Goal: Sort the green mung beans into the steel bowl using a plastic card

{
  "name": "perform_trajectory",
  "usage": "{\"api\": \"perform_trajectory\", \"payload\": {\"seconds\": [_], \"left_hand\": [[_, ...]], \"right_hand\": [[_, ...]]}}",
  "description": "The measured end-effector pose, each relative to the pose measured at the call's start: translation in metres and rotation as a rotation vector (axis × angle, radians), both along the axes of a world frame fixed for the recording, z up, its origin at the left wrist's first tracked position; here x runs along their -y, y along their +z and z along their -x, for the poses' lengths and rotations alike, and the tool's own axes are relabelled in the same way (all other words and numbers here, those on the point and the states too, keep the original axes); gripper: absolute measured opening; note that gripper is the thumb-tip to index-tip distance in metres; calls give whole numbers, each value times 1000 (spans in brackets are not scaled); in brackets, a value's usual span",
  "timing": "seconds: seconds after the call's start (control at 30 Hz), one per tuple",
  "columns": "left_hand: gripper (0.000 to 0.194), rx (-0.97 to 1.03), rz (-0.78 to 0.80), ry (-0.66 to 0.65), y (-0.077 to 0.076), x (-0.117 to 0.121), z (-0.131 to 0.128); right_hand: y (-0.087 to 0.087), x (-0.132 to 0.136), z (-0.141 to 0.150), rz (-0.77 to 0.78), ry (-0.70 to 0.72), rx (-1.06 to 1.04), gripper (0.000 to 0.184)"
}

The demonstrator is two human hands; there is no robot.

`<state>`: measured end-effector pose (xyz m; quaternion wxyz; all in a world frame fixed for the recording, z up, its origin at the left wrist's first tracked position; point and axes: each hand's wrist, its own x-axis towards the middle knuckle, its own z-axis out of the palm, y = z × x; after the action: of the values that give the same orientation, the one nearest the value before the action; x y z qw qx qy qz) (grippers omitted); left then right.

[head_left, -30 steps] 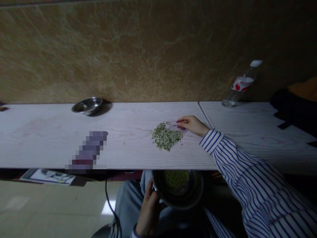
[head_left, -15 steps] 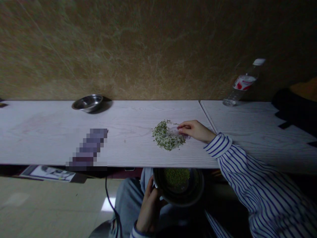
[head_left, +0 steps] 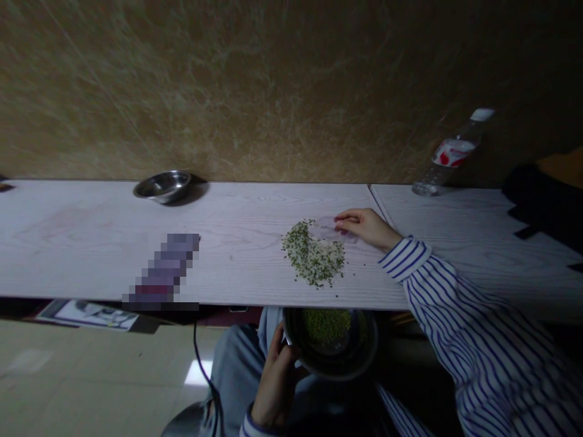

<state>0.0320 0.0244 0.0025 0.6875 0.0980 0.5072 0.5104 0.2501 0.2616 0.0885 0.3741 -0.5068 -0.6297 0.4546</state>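
Note:
On the table lies a loose pile of green beans mixed with white grains (head_left: 314, 258). My right hand (head_left: 362, 226) is just behind and right of it, thumb and fingers pinched on a thin see-through plastic piece (head_left: 325, 226); its exact shape is hard to make out. Below the table's front edge, my left hand (head_left: 276, 379) grips the left rim of a metal bowl (head_left: 359, 364) over my lap. Green beans (head_left: 325, 325) lie inside this bowl, and the table edge hides its far side.
A second metal bowl (head_left: 166, 188) stands tilted-looking at the back left of the table (head_left: 246, 243). A blurred-out flat object (head_left: 164, 267) lies near the front left. At the back right are a plastic bottle (head_left: 449, 155) and a dark item (head_left: 542, 194). A black cable (head_left: 203, 370) hangs down.
My right hand has moved slightly back and right with the plastic piece. The pile has spread toward the front edge, with a few stray beans right of it. My left hand keeps its grip.

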Motion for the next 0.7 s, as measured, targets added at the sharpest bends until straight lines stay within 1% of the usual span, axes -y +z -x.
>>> {"api": "perform_trajectory", "payload": {"seconds": [0.07,0.1,0.2,0.3,0.47,0.7], "left_hand": [[75,8,-1,14,0,0,0],[76,12,1,17,-1,1,1],[76,20,1,13,-3,2,2],[77,19,2,10,-5,2,3],[78,23,0,9,-4,2,4],[79,2,-2,-3,-3,2,4]], "right_hand": [[-1,-22,2,-8,-88,-31,7],[-2,-32,4,-12,-106,-35,6],[-7,-59,14,-15,-122,-42,6],[-11,-75,27,-2,-116,-44,8],[-14,-81,44,45,-29,-33,9],[-9,-70,52,115,129,-17,9]]}}
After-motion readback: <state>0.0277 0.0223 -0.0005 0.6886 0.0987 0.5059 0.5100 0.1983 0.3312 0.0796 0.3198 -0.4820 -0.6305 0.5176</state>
